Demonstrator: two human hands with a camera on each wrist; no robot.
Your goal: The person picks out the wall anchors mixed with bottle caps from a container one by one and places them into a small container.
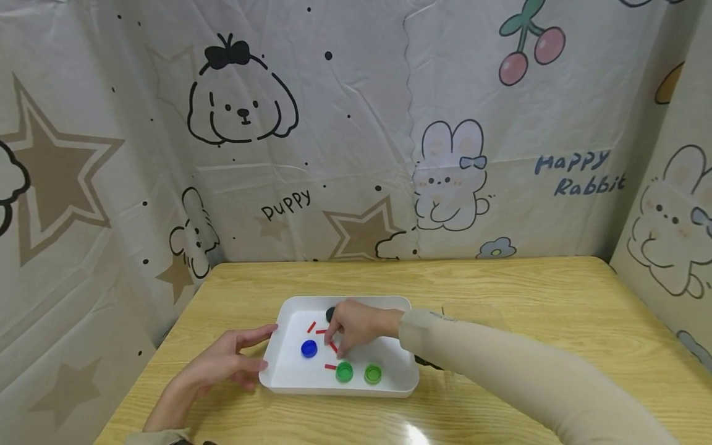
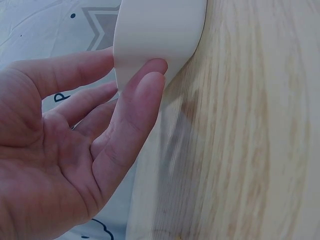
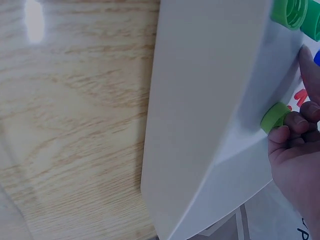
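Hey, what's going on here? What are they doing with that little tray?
A person is working with small pieces in a white tray on a wooden table. The left hand touches the tray's left side. The right hand reaches inside, thumb and forefinger close to a red stick; I can't tell whether it's gripped. Other red sticks lie about, along with a blue cap, green caps and a partly hidden black piece.

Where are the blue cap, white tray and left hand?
Blue cap (image 1: pixel 309 349): head view, middle of its upward face.
White tray (image 1: pixel 290 372): head view, bare floor near its front left corner.
Left hand (image 1: pixel 222 360): head view, back of the hand.
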